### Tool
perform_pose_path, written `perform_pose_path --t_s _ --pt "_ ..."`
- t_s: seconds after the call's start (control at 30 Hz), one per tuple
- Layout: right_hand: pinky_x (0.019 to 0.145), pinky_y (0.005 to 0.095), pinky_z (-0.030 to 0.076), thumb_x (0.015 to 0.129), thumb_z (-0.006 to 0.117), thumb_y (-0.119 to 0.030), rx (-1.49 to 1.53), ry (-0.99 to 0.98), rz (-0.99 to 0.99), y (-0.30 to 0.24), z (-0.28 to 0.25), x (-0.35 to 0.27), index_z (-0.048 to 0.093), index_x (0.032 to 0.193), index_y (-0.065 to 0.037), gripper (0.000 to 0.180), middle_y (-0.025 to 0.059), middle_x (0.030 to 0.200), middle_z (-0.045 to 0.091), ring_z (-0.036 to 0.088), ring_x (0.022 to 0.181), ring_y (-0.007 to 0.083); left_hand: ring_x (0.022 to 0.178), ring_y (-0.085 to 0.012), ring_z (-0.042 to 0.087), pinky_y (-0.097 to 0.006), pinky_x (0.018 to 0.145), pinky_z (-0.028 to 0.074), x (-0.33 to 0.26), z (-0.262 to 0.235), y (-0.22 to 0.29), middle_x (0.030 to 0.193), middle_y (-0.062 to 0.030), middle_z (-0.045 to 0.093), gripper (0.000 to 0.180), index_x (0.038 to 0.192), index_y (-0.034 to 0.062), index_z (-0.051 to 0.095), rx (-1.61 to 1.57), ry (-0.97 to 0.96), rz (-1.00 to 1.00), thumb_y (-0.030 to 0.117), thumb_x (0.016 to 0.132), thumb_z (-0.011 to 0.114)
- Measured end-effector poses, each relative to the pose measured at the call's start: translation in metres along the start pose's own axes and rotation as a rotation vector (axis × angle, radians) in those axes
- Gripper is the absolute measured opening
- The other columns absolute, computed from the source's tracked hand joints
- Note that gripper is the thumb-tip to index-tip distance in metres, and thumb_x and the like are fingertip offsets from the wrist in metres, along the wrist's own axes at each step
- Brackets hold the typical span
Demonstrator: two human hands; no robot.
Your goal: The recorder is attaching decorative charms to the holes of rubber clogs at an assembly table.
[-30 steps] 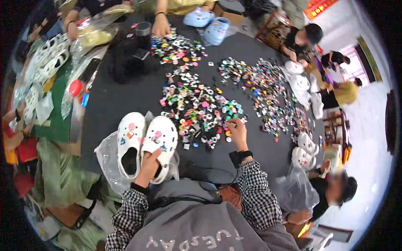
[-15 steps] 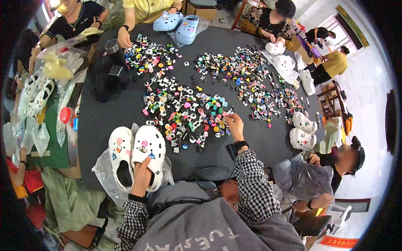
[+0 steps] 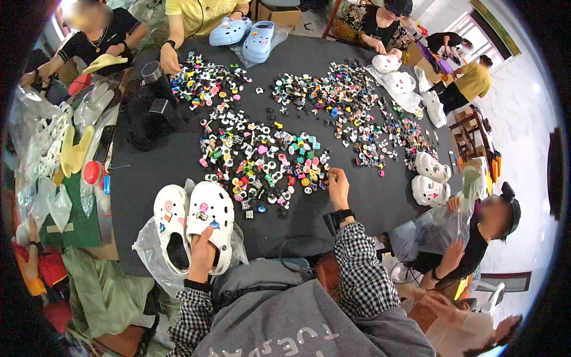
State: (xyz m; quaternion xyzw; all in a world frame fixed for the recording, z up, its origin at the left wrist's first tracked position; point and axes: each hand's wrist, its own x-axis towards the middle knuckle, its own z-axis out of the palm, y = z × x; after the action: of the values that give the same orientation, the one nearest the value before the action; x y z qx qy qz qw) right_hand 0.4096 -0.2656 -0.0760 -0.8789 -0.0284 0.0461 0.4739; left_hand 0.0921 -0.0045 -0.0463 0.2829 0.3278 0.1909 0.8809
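My left hand (image 3: 202, 253) grips the right-hand one of two white clogs, its fingers at the shoe's opening. That clog (image 3: 221, 205) carries a round pink charm and a blue one, among others. Beside it, touching, lies the other white clog (image 3: 163, 202), with several colourful charms on its toe. Both rest on a clear plastic bag (image 3: 146, 238). At the right edge of the near pile of shoe charms (image 3: 262, 160) is my right hand (image 3: 339, 189). Its thumb and fingertips are pinched together; whatever is between them is too small to tell.
More charms (image 3: 333, 89) spread across the black table (image 3: 309, 226). Blue clogs (image 3: 257, 41) stand at the far side, white clogs (image 3: 429, 189) at the right. A black cup (image 3: 151, 72) and a red-lidded jar (image 3: 93, 172) are at left. Co-workers sit around; one handles a plastic bag (image 3: 440, 226).
My right hand has shifted slightly right and down, at the pile's edge. My left hand stays on the clog. The co-worker at right has spread the plastic bag; the view has shifted a little.
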Motion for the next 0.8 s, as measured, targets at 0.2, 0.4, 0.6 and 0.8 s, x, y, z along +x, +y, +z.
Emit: perform_pose_path --t_s 0.2,0.4,0.6,0.8 --pt "0.062 0.0330 0.049 0.086 0.052 -0.002 -0.117 0.001 -0.094 0.012 -0.005 -0.003 0.059 0.095 0.001 0.012 0.0142 0.094 0.058 0.060 0.065 0.0212 0.113 -0.0231 0.054 -0.036 0.099 0.043 -0.002 0.008 0.005 0.123 -0.0122 0.055 0.036 0.125 -0.0044 0.046 0.012 -0.001 -0.018 0.004 0.090 0.052" --pt "0.063 0.0329 0.049 0.083 0.055 -0.002 -0.065 0.076 -0.155 0.029 0.002 0.002 0.061 0.091 -0.001 0.010 0.0124 0.091 0.060 0.061 0.074 0.0218 0.113 -0.0225 0.054 -0.036 0.099 0.042 -0.005 0.015 0.007 0.122 -0.0117 0.056 0.036 0.125 -0.0039 0.047 0.012 0.008 -0.031 0.003 0.090 0.053" --pt "0.057 0.0260 0.045 0.088 0.054 -0.005 -0.013 0.027 -0.180 0.000 -0.001 -0.012 0.061 0.097 -0.001 0.012 0.0052 0.082 0.063 0.055 0.062 0.0101 0.112 -0.0221 0.054 -0.036 0.099 0.042 -0.003 0.009 0.005 0.123 -0.0116 0.055 0.037 0.126 -0.0035 0.046 -0.027 -0.016 -0.007 0.003 0.090 0.053" --pt "0.057 0.0275 0.046 0.092 0.047 -0.004 0.027 0.009 -0.179 0.009 -0.002 -0.015 0.060 0.096 0.000 0.014 0.0090 0.091 0.059 0.054 0.059 0.0124 0.114 -0.0228 0.054 -0.037 0.100 0.041 -0.002 0.007 0.003 0.124 -0.0121 0.055 0.037 0.127 -0.0039 0.045 -0.006 -0.024 -0.041 0.004 0.091 0.052"
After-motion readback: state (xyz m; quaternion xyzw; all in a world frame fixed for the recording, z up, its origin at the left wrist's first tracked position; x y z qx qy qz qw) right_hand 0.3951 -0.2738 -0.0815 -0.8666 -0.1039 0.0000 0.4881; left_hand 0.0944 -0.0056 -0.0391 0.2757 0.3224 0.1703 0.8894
